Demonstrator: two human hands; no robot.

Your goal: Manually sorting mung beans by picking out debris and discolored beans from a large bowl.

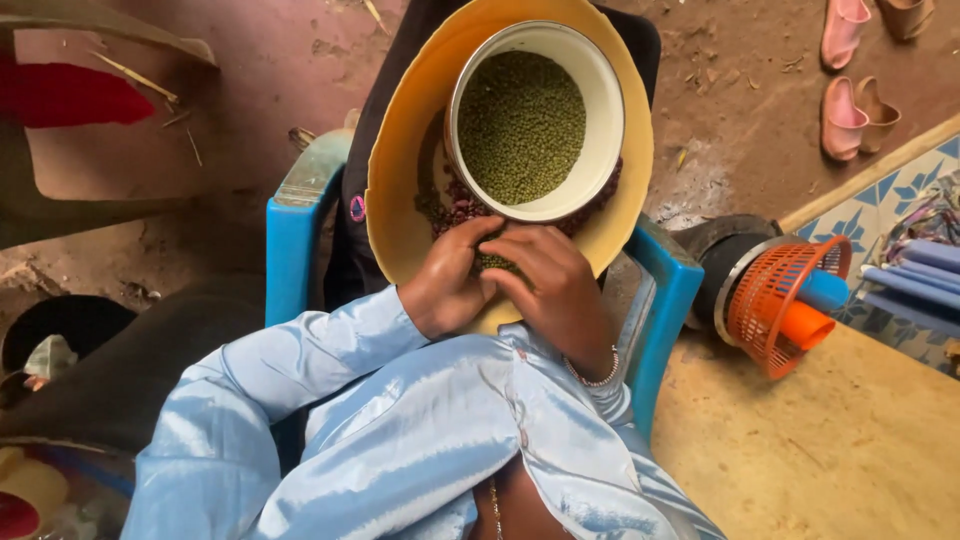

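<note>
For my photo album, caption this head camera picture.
Both hands, left hand and right hand, sort green grains on a yellow tray beside a white bowl.

Olive-green grains [520, 125] in white-walled bowl [610, 120], at 12 o'clock. Mustard-yellow tray [400, 190] beneath; dark maroon beans [455, 208] on it, few green ones under fingers. Pale blue satin sleeves [300, 360], glossy, at 6 to 7 o'clock. Silver-toned bracelet [598, 378] on right wrist. Bright blue chair frame [290, 250] at 9 and 3 o'clock. Orange mesh basket [770, 300] at 3 o'clock. Pink sandals [845, 115] at 1 to 2 o'clock. Blue-and-white patterned tiles [900, 190] at 3 o'clock. Reddish-brown earth floor [270, 60].
</note>
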